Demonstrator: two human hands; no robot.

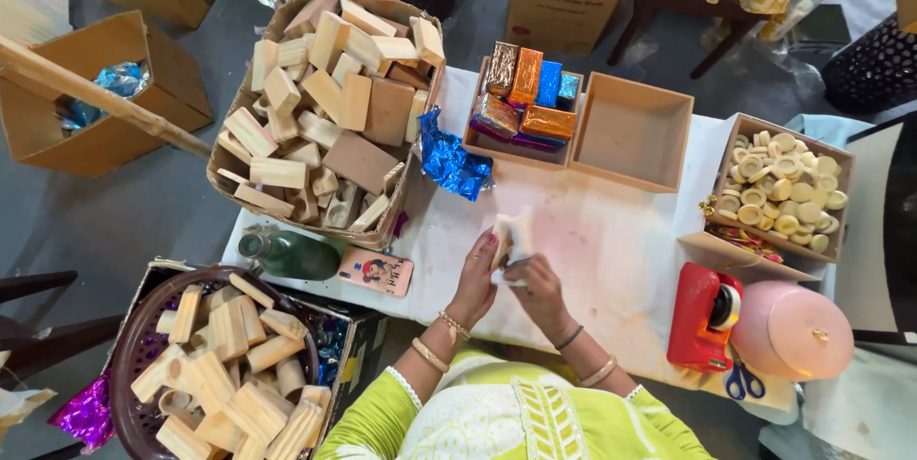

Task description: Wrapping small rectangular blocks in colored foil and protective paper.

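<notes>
A pale wooden block sits at frame centre above the white table, clamped between both hands: left hand grips its left side, right hand its lower edge. Crumpled blue foil lies up-left; a red tape dispenser stands lower right.

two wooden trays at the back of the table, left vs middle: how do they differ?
The left tray holds foil-wrapped blocks in gold, orange and blue; the middle tray holds nothing. The left tray sits beside the crumpled blue foil; the middle tray sits nearer the tray of rings. Both are shallow, square, plain wood, flat on the table.
</notes>
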